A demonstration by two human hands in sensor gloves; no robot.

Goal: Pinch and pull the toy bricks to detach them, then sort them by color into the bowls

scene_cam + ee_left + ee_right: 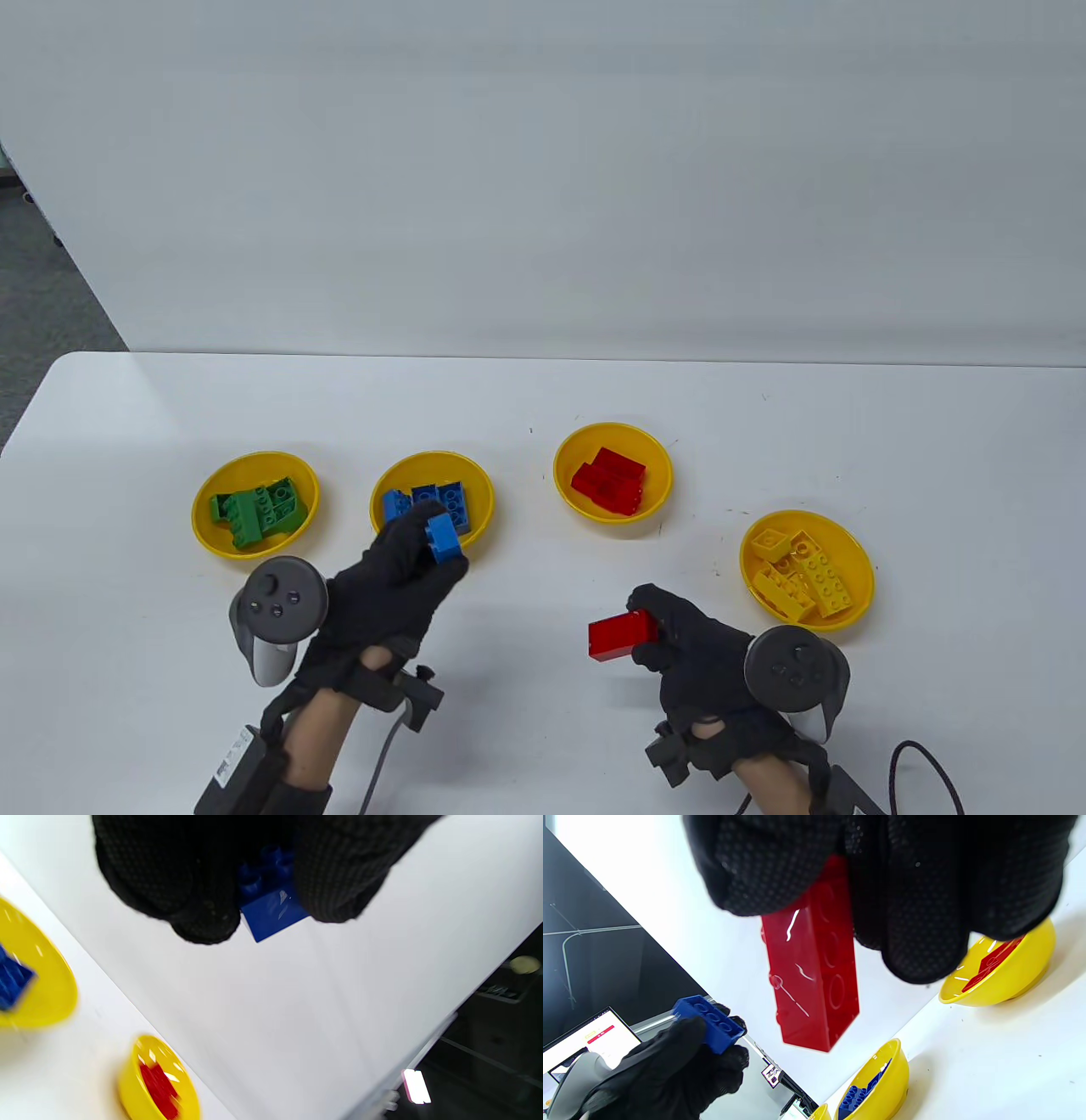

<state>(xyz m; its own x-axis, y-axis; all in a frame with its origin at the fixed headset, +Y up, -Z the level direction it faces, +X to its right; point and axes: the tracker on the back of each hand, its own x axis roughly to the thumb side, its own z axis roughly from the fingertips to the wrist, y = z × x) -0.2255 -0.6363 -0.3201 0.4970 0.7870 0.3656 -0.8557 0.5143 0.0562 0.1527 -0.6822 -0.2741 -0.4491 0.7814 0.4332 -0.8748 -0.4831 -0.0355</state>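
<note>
Red and blue rigid plastic bricks, apart from each other, one held in each gloved hand above the white tabletop (543, 399). The left hand (386, 586) has its grip closed round a small blue brick (445, 540), fingers and thumb pinching its opposite side walls; the brick hangs at the near rim of the bowl of blue bricks (432, 504). The right hand (687, 649) pinches one end of a long red brick (622, 635), which projects toward the left hand, well short of the bowl of red bricks (612, 472). Bowls of green bricks (255, 504) and yellow bricks (806, 570) stand at the two ends of the row. Judged from their look, the bricks are light, hollow, stiff and glossy, so they will neither bend nor break but may slip or pivot under a loose hold, the red one especially, being held far from its middle. A hold across the flat side walls, near the middle of the length, should be the steadiest. Each brick probably goes next into the bowl of its own colour, released low to limit bouncing.
</note>
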